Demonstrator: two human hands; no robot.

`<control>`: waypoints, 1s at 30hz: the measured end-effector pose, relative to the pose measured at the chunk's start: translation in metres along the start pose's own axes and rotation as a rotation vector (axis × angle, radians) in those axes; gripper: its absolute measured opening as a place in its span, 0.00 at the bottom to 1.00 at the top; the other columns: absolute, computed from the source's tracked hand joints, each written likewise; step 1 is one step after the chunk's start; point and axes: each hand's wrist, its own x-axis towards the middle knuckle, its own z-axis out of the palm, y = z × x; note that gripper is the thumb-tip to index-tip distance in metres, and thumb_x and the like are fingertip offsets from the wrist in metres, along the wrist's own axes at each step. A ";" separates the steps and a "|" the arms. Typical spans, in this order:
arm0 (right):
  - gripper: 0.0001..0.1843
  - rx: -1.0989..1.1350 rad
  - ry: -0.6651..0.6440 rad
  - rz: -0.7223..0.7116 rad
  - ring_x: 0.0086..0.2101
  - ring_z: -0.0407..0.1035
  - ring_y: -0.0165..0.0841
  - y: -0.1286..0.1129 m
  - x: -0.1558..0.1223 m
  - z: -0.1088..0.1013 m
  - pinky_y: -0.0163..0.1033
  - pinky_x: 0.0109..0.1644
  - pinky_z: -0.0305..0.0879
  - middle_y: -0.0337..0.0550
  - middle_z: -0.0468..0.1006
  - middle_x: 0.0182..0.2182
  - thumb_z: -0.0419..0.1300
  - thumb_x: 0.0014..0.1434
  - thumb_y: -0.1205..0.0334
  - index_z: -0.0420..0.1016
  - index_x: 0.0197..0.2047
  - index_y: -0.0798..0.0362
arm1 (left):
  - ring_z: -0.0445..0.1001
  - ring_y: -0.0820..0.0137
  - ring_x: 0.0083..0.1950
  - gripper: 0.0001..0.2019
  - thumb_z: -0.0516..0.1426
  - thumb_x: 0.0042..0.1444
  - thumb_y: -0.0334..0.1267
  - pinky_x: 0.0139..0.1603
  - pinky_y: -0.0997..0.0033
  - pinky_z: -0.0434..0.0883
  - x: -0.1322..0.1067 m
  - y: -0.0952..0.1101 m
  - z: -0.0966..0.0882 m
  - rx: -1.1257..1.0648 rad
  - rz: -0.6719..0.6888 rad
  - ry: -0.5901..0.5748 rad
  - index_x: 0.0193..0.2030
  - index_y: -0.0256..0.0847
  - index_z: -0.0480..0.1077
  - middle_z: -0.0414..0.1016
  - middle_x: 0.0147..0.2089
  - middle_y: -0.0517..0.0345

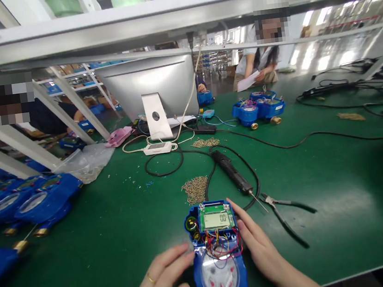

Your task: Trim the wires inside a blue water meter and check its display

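A blue water meter (200, 284) lies in front of me with its electronics housing uncovered. Its circuit board carries a small display (216, 220) reading about 0.0, and red, yellow and dark wires (223, 246) bunch below it. Under the wires is a round dial with red pointers. My right hand (260, 247) grips the meter's right side, its fingertips partly hidden behind the housing. On the other side, my left hand (164, 279) has its fingers stretched out, tips at or just beside the blue casing, thumb apart.
Beyond the meter lie a screw pile (196, 189), a black electric screwdriver (231, 171) and pliers (285, 211). More blue meters (41, 199) line the left; others (258, 107) stand at the back. A monitor (153, 92), cables and an overhead shelf (162, 19) are ahead. Other people sit nearby.
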 end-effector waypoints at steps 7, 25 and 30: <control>0.26 -0.110 0.078 -0.082 0.60 0.56 0.37 0.002 -0.004 -0.001 0.45 0.63 0.54 0.41 0.57 0.64 0.47 0.65 0.50 0.55 0.64 0.43 | 0.57 0.57 0.63 0.13 0.51 0.60 0.37 0.60 0.48 0.61 0.050 0.003 0.003 0.129 -0.085 -0.139 0.49 0.50 0.72 0.67 0.59 0.56; 0.27 -0.417 -0.048 -0.535 0.64 0.46 0.41 -0.039 -0.032 -0.003 0.49 0.66 0.48 0.37 0.53 0.65 0.43 0.66 0.50 0.47 0.67 0.40 | 0.76 0.66 0.43 0.15 0.61 0.53 0.41 0.44 0.67 0.73 0.055 0.034 0.010 -0.628 -0.530 -0.087 0.47 0.42 0.70 0.78 0.43 0.54; 0.25 -0.324 -0.096 -0.431 0.63 0.49 0.41 -0.047 -0.028 -0.002 0.49 0.65 0.50 0.40 0.56 0.64 0.49 0.65 0.57 0.53 0.65 0.40 | 0.76 0.70 0.40 0.13 0.61 0.53 0.38 0.42 0.74 0.73 0.059 0.035 0.002 -0.647 -0.501 -0.090 0.46 0.41 0.72 0.79 0.40 0.55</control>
